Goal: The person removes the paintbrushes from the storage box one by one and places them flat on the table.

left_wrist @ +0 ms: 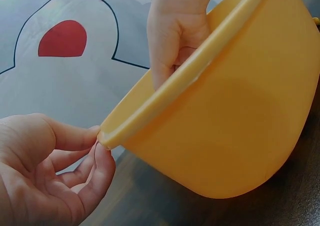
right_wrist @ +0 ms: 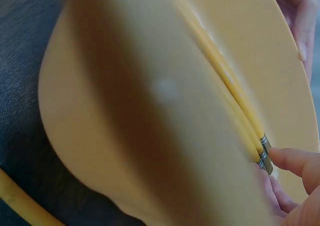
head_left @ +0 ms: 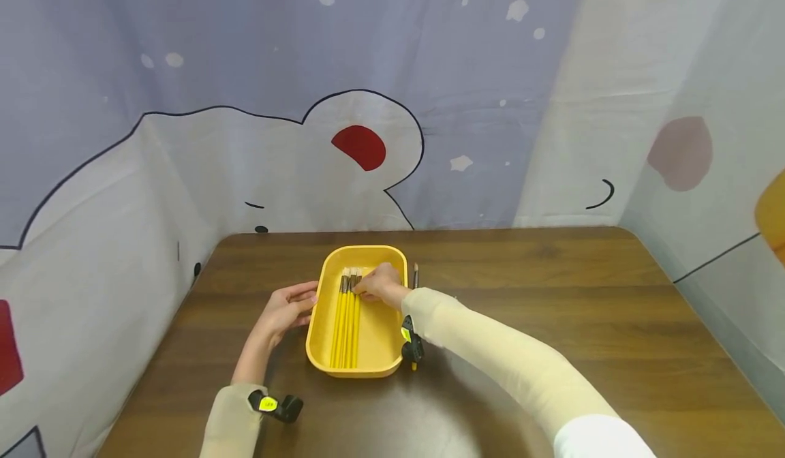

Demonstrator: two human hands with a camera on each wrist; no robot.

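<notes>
A yellow plastic tray (head_left: 380, 335) stands on the table with several yellow-handled paintbrushes (head_left: 345, 325) lying lengthwise in its left half. Their pale bristles point away from me. My left hand (head_left: 285, 310) is at the tray's left side; in the left wrist view its thumb and fingertips pinch the rim (left_wrist: 117, 138). My right hand (head_left: 380, 283) reaches over the right wall into the tray. Seen from the right wrist, its thumb and fingers pinch a paintbrush (right_wrist: 265, 142) at the metal collar, close against the others. The wall partly hides these fingers.
Just outside the tray's right wall another paintbrush (head_left: 416, 276) lies on the table, partly covered by my right forearm. The brown wooden table (head_left: 552, 294) extends far to the right. A printed curtain (head_left: 478, 103) hangs behind its back edge.
</notes>
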